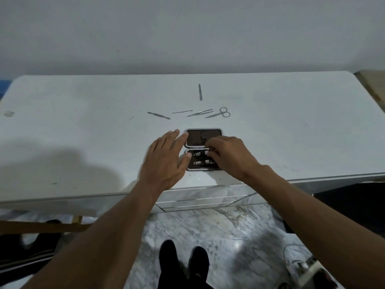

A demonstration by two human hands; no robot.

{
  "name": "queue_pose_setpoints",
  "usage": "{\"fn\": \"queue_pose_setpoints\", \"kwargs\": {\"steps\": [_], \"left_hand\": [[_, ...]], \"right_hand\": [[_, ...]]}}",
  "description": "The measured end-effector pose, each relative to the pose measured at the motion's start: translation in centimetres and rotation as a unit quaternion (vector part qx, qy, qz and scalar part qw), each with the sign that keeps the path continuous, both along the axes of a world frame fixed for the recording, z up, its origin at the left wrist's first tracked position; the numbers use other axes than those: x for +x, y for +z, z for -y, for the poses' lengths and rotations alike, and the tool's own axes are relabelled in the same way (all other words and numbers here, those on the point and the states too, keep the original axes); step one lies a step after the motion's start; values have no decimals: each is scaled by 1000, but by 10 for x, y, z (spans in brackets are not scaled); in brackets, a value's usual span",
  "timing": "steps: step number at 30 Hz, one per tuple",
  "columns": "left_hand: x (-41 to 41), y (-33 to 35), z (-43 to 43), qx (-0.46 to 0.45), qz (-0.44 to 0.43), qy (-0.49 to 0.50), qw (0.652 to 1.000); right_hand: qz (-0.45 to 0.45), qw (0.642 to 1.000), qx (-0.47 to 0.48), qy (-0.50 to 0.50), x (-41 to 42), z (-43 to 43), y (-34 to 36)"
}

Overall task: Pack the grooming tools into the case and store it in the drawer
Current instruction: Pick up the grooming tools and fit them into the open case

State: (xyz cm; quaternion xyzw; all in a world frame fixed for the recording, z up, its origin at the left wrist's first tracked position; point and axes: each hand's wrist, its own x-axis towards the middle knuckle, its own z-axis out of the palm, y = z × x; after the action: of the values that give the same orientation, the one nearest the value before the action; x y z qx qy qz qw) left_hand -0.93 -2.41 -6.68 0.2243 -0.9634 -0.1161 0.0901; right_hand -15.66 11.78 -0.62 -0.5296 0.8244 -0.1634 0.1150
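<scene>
So the biggest thing here is a long white tabletop [83, 126] with a few scuffs, pushed against a plain pale wall [187, 28]. Under its near edge there's a marbled grey-white floor [208, 236], and the person's dark-socked feet [184, 261] show at the bottom.

The small dark-lined grooming case with a silver rim [203, 137] lies open flat near the front edge, the two halves stacked one beyond the other, long sides running left to right. The far half looks empty apart from a small dark strap in the middle. The near half holds two silver nail clippers [201, 158], one above the other, both lying left-right under a strap.

The left hand [166, 161] is flat and relaxed, fingers spread, not gripping anything; its fingertips rest on the case's left edge and the thumb touches the near half. The right hand [229, 156] is curled over the right side of the case, fingertips pinched together at the upper clipper's right end. Can't tell if it's actually holding the clipper or the strap.

Beyond the fingertips, loose tools sit on the table: small silver scissors [219, 113] with loops to the right and tips pointing lower left, slim tweezers [200, 113] just left of them, a thin metal pick [182, 111], a flat cuticle pusher [158, 115] angled down-right, and farther back a narrow nail file [200, 92] pointing away.
</scene>
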Motion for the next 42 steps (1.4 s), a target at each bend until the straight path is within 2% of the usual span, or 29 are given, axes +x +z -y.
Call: {"fn": "queue_pose_setpoints", "kwargs": {"steps": [15,18,21,23,27,31,38,42], "left_hand": [[1,0,0,6,2,1,1000],[0,1,0,8,-3,2,1000],[0,0,0,8,2,1,1000],[0,0,1,11,1,0,1000],[0,0,1,10,-3,0,1000],[-1,0,1,8,-4,2,1000],[0,2,0,5,-4,7,1000],[-1,2,0,5,-2,5,1000]], "right_hand": [[14,1000,8,5,-2,-1,0],[20,999,-18,-33,-11,4,5],[-33,995,-31,-90,-38,22,5],[-54,991,-5,-120,-61,38,2],[-70,988,89,-105,-90,53,-5],[-86,983,104,-122,-100,55,-7],[20,975,137,-176,-102,46,7],[38,975,139,-171,-96,37,6]]}}
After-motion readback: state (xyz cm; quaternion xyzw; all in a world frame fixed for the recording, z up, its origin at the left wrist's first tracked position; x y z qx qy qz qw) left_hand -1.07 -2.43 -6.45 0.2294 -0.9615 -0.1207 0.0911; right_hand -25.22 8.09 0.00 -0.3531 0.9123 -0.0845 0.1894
